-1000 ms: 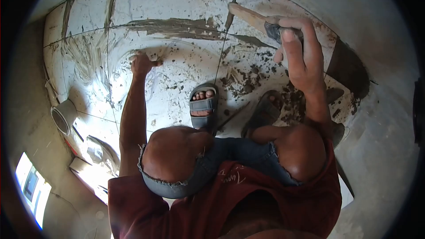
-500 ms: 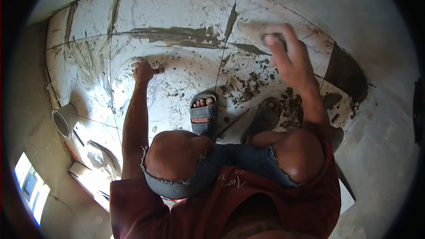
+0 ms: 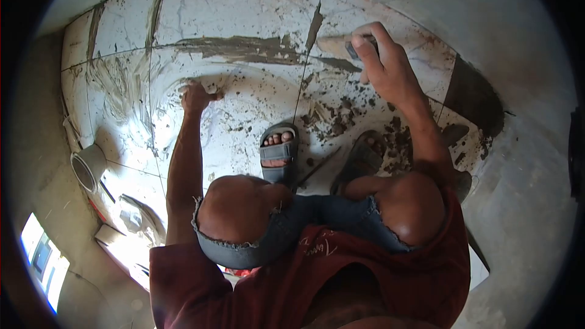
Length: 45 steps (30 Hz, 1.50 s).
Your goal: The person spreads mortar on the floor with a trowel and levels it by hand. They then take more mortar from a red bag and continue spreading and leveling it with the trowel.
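Observation:
My left hand rests on the white tiled floor with its fingers apart and nothing in it. My right hand is raised at the upper right, its fingers bent around the dark handle of a putty knife. The knife's pale blade points left, near the joint between tiles. A wide strip of grey grout runs across the tiles ahead of both hands, smeared over the joint. Dark crumbs of mortar lie below my right hand.
My sandalled feet stand between the hands. A grey bucket lies by the left wall. A dark patch marks the floor's right edge, and a thin stick lies between the feet.
My right hand has moved slightly left and up with the putty knife, whose dark handle now shows more sharply. My left hand has stayed in nearly the same place.

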Tool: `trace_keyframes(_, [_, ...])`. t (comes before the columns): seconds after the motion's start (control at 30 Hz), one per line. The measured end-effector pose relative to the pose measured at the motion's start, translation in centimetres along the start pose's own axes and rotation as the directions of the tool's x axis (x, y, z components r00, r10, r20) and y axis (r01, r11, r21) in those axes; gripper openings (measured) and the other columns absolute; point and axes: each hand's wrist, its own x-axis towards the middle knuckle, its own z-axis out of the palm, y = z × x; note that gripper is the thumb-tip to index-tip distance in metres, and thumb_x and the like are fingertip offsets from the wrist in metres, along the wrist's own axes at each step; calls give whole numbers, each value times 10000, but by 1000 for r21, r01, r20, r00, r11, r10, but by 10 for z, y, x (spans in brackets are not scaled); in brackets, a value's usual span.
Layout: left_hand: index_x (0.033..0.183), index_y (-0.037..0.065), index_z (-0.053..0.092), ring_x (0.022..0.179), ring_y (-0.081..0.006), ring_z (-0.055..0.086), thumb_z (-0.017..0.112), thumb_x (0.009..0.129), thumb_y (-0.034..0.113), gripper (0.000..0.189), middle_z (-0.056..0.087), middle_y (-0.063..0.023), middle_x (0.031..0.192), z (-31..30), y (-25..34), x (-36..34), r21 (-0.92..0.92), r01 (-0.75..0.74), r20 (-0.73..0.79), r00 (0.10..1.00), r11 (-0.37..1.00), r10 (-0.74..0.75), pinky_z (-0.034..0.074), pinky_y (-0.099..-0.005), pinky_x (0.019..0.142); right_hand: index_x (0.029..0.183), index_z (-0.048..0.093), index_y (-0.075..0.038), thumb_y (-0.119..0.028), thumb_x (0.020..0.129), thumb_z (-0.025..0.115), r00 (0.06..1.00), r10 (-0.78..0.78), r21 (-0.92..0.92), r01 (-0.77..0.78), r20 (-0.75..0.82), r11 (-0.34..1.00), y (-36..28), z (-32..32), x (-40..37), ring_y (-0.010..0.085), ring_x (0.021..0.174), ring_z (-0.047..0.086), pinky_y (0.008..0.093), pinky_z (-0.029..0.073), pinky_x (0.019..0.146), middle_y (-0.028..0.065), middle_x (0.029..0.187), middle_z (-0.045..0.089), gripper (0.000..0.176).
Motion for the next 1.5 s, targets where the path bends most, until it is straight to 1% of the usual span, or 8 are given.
trace_keyframes(0.23, [1235,-190,310,1048,-324,571,831,490,513,1149,537,-267,1164,16,-9,17,66,-18,36,999,998,16,472,-399,851,1020,476,-20,-315,938,443,999,-16,92,20,-46,996,-6,-1,-4,228,648,605,361,471,614,155,776,617,307])
trace_keyframes(0.33, [1204,-158,363,1004,-337,583,807,503,561,1098,593,-230,1060,21,-15,10,81,-106,-192,974,991,120,473,-409,831,1040,487,-32,-340,945,423,999,-39,-41,40,21,998,-2,1,4,138,489,530,259,430,494,93,776,568,328])
trace_keyframes(0.63, [1228,-216,304,966,-326,610,840,491,489,1152,609,-258,1024,23,-17,22,64,-75,-156,984,995,85,485,-391,821,1042,479,-28,-325,946,430,1000,28,-34,-27,4,999,-3,-2,-2,123,511,530,269,429,486,88,808,572,315])
trace_keyframes(0.73, [1103,-121,498,948,-317,607,806,495,566,968,618,-209,1004,11,-9,8,47,-52,-57,997,998,55,472,-412,814,975,469,-22,-307,933,466,990,9,94,4,-143,996,-22,-6,-17,251,627,579,361,453,613,158,736,598,288])
trace_keyframes(0.93, [1119,-150,447,951,-301,608,817,500,537,996,619,-206,996,21,-15,11,36,-113,-210,971,993,118,470,-399,817,977,470,-21,-303,939,454,995,-66,-32,64,-68,997,-1,-4,-1,142,585,537,312,438,549,114,686,575,284])
trace_keyframes(1.03, [1131,-145,443,968,-312,601,830,490,516,999,615,-206,1009,9,-7,9,11,-15,9,1000,1000,15,470,-400,822,1039,486,-55,-372,944,424,992,-54,54,61,-111,997,-8,-3,-15,106,501,529,228,427,472,83,824,565,337])
trace_keyframes(1.4, [1185,-182,404,962,-342,607,837,498,487,1053,612,-255,1014,12,-6,3,40,-68,-66,995,997,70,486,-396,803,968,486,-41,-339,939,440,996,83,-22,-83,-24,996,15,0,1,186,621,550,358,448,602,127,724,590,303])
trace_keyframes(1.5, [1228,-227,289,977,-336,601,839,482,499,1177,596,-272,1044,6,-5,8,35,-120,-121,985,992,123,483,-397,807,975,488,-41,-335,938,439,996,-76,-63,73,-55,995,5,-10,-2,190,635,566,362,451,601,113,704,574,301])
